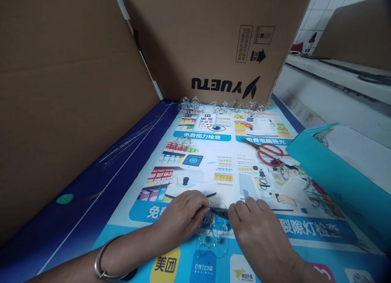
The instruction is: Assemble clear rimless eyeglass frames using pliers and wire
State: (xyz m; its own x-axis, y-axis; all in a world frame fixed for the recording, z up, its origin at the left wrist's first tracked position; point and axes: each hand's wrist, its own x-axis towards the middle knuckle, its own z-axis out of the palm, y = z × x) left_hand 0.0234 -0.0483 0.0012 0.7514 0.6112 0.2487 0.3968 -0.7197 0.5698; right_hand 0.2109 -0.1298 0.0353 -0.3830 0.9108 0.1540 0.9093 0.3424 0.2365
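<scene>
My right hand (259, 230) is closed around a pair of dark pliers (220, 212), most of them hidden in the fist, with the jaws pointing left. My left hand (189, 211) pinches thin wire close to the tips of those jaws. Below and between both hands hangs a tangle of looped wire (212, 238) with small clear beads or crystals on it. Exactly where the jaws meet the wire is too fine to make out. A metal bangle (100, 258) circles my left wrist.
Red-handled scissors (270, 153), a wire coil (295, 175) and loose wire pieces (324, 202) lie right, beside a teal box (342, 173). More wire loops (220, 108) line the back cardboard (183, 38). Straight wires (131, 140) and a green oval piece (64, 199) lie left.
</scene>
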